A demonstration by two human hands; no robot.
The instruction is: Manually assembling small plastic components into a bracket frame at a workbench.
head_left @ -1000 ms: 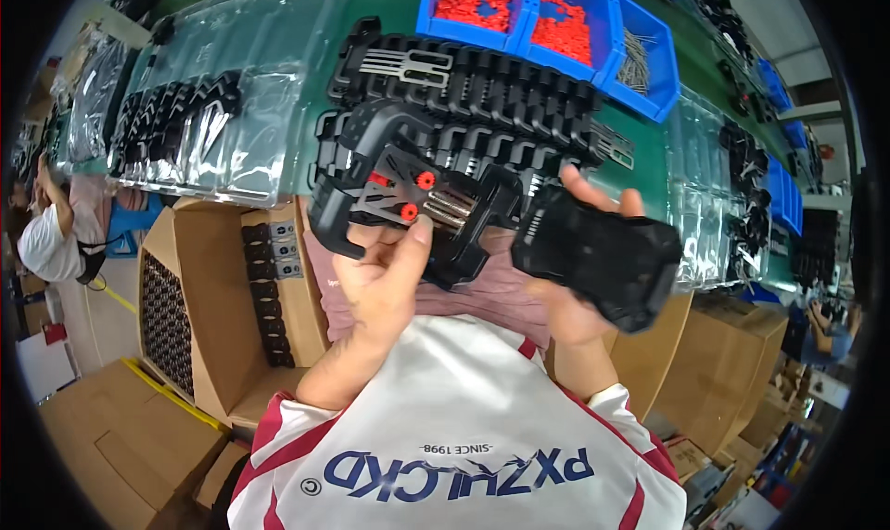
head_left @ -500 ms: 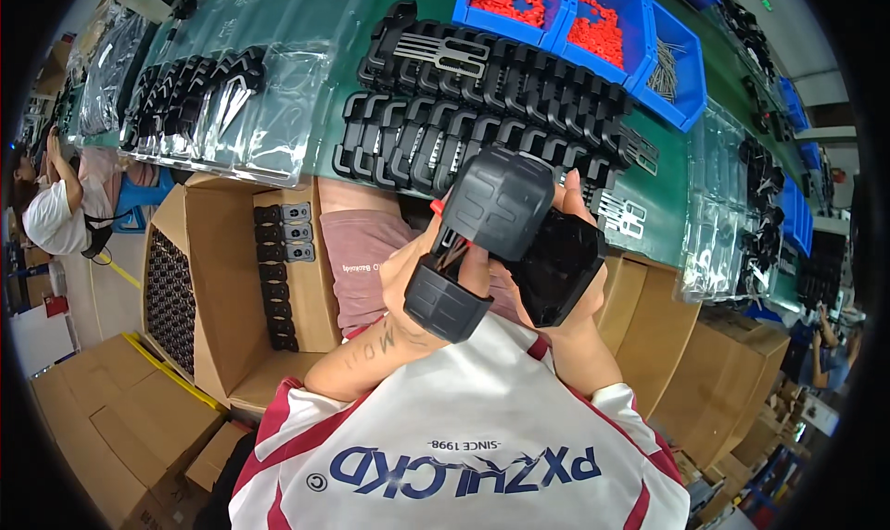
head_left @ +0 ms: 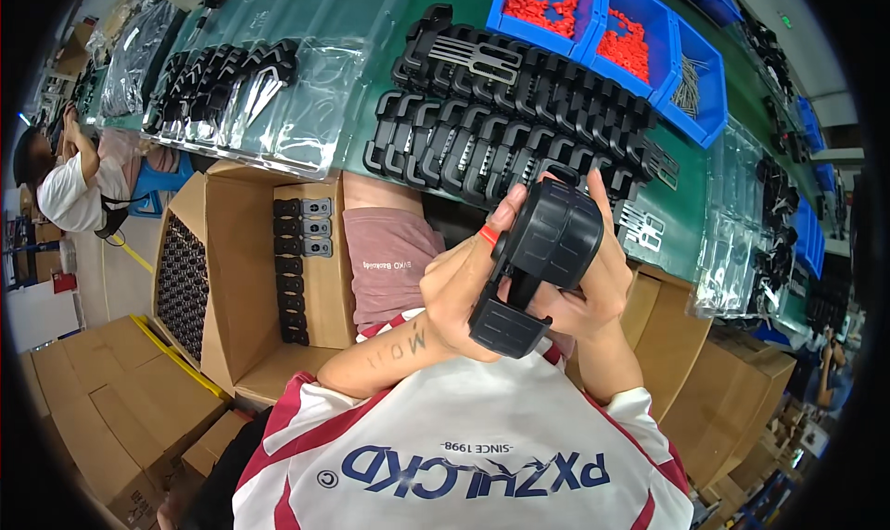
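A black plastic assembly [head_left: 559,233] with grooved, rounded panels is held up in front of my chest by both hands. A small red tab [head_left: 489,235] shows on its left edge. My left hand [head_left: 454,294] is closed around its left side, with the thumb or a finger pressed near the red tab. On the other side my right hand [head_left: 607,275] wraps round it from behind and below, one finger pointing up along its edge. The assembly's underside and some fingertips are hidden. Just beyond it, black curved plastic parts [head_left: 445,145] stand in two rows on the green table [head_left: 357,113].
Blue bins [head_left: 640,85] hold red pieces and metal pins at the back. Flat metal brackets [head_left: 642,229] lie on the table. A clear plastic tray [head_left: 320,67] with black parts is at the left. An open cardboard box [head_left: 246,280] stands at lower left; another person [head_left: 69,196] sits far left.
The black assembly has turned in my hands; its glossy face on the right is now out of sight. My left fingers have come up to its upper edge. The whole view has shifted slightly.
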